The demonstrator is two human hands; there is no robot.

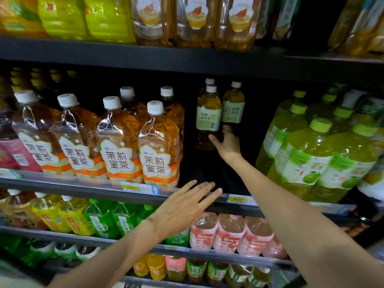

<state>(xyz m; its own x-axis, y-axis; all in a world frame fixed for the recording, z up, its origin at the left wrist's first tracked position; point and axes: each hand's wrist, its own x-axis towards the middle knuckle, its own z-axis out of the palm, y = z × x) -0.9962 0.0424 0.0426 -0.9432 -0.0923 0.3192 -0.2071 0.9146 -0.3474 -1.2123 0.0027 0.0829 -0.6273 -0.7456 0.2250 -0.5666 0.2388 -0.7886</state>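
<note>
Two small green tea bottles with white caps and pale green labels stand deep in a dark gap of the middle shelf, one on the left (208,113) and one on the right (233,107), with a third cap behind them. My right hand (227,143) reaches far into the gap. Its thumb is spread across the left bottle's lower part and its fingers point up against the right bottle, just under the label. My left hand (187,204) hovers flat, fingers straight, at the middle shelf's front rail (83,189), holding nothing.
Large jasmine honey tea bottles (159,146) stand left of the gap, and large green-capped bottles (307,154) crowd the right. The upper shelf edge (187,59) hangs low over the gap. Yellow price tags (238,199) sit on the rail. Lower shelves hold pink, green and yellow bottles.
</note>
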